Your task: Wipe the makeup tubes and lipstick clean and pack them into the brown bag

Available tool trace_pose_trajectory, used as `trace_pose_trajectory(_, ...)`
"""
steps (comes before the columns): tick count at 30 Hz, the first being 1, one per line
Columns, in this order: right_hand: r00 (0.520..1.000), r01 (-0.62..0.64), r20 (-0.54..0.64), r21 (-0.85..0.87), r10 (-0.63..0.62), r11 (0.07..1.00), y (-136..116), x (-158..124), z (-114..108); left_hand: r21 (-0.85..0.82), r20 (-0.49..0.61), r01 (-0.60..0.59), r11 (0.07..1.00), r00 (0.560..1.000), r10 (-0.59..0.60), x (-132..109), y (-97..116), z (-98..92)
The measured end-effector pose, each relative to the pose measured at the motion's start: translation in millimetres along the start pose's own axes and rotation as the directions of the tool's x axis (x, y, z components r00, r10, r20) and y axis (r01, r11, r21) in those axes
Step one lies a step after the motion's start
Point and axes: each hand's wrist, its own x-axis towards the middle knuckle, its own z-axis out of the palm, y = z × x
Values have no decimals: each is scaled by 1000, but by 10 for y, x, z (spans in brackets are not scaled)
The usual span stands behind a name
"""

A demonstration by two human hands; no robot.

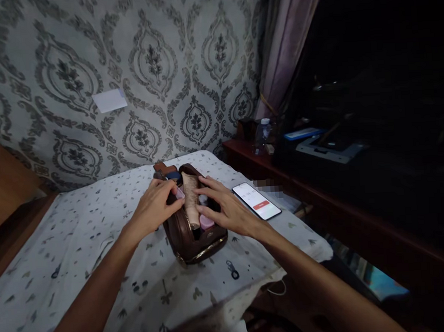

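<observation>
A brown zip-up toiletry bag (177, 239) lies unzipped on the patterned cloth, with its contents showing. Lengthwise in its opening rests a beige, tube-shaped item (191, 200) with a textured surface. My left hand (152, 205) is over the bag's left side, thumb and forefinger around a small pale pink item (179, 192); its other fingers are partly hidden. From the right, my right hand (228, 205) reaches over the bag with fingers spread, fingertips against the beige item's side. Below those fingers sits a pink round item (206, 222).
A phone (257, 201) with a lit screen lies right of the bag. Against the wall stands a dark red ledge (239, 152) with a clear bottle (262, 136). A blue-edged flat item (303, 133) lies farther right. The white patterned cloth (97, 218) covers the surface.
</observation>
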Motion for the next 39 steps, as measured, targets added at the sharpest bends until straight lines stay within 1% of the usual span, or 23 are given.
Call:
trace_pose_trajectory(2, 1000, 8, 16, -18, -7, 1000, -9, -121, -25, 10, 7, 10, 1000, 1000, -10, 9, 3, -1)
trace_pose_trajectory(5, 999, 29, 27, -119, -26, 993, -73, -200, -48, 38, -7, 11, 999, 1000, -11, 26, 5, 9)
trace_pose_trajectory(8, 997, 39, 68, -252, -23, 967, -220, -148, -50, 51, -37, -1, 999, 999, 3, 32, 7, 28)
trace_pose_trajectory(11, 992, 15, 123, -375, 34, 927, -403, -54, -39, 56, -36, 14, 998, 999, -12, 29, 19, 38)
trace_pose_trajectory(13, 986, 1, 153, -425, 71, 905, -499, -9, -30, 62, -24, 30, 998, 999, -29, 26, 33, 35)
trace_pose_trajectory(16, 973, -6, 206, -435, 105, 901, -566, 31, -28, 57, -14, 57, 997, 998, -57, 21, 51, 26)
trace_pose_trajectory(20, 952, -53, 263, -363, 157, 930, -540, 78, -56, 54, -14, 59, 997, 998, -58, 14, 44, 25)
trace_pose_trajectory(24, 936, -61, 313, -295, 157, 954, -481, 128, -91, 68, -19, 32, 997, 999, -31, 13, 14, 42)
trace_pose_trajectory(27, 932, -74, 323, -277, 166, 958, -473, 173, -142, 71, -20, 43, 997, 999, -41, 13, 5, 49)
trace_pose_trajectory(30, 910, -82, 368, -292, 191, 953, -520, 227, -241, 64, -6, 44, 997, 999, -44, 9, 5, 41)
trace_pose_trajectory(34, 868, -35, 452, -357, 206, 933, -602, 296, -357, 54, 12, 31, 998, 999, -32, -1, 4, 26)
trace_pose_trajectory(36, 869, -8, 455, -381, 195, 924, -606, 327, -347, 51, 15, 38, 998, 999, -39, -5, 1, 25)
trace_pose_trajectory(39, 894, 10, 406, -437, 187, 899, -566, 383, -263, 53, 17, 35, 998, 999, -36, -6, -11, 31)
